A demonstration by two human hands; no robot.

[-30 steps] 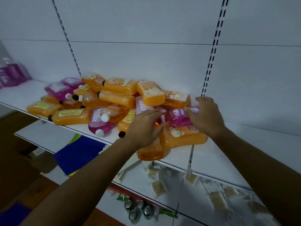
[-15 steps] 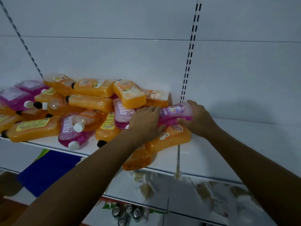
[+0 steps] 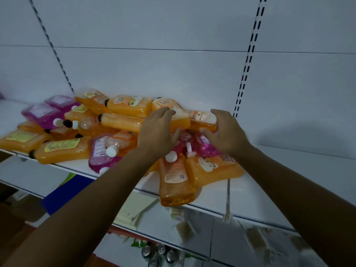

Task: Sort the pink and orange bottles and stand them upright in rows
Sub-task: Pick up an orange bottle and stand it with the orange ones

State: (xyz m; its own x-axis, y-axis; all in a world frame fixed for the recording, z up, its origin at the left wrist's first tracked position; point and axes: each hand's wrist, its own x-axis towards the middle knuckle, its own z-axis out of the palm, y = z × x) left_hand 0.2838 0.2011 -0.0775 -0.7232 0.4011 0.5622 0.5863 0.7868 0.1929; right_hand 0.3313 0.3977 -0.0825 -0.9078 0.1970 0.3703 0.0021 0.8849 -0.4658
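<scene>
1. The bottles [image 3: 123,122] all lie flat in one mixed heap on the shelf [image 3: 250,195], against its back wall; none that I see stands upright.
2. Pink bottles [image 3: 41,114] sit at the left end and under my hands, with orange ones all round them, so I judge sorting barely begun: every bottle is left to separate and stand in rows.
3. One orange bottle [image 3: 176,182] overhangs the front edge.
4. My left hand [image 3: 158,132] hovers over the heap's right part, fingers spread and loosely bent, holding nothing.
5. My right hand [image 3: 225,132] is likewise loose and empty, its fingertips near an orange bottle's end [image 3: 204,120]; I cannot tell if they touch.
</scene>
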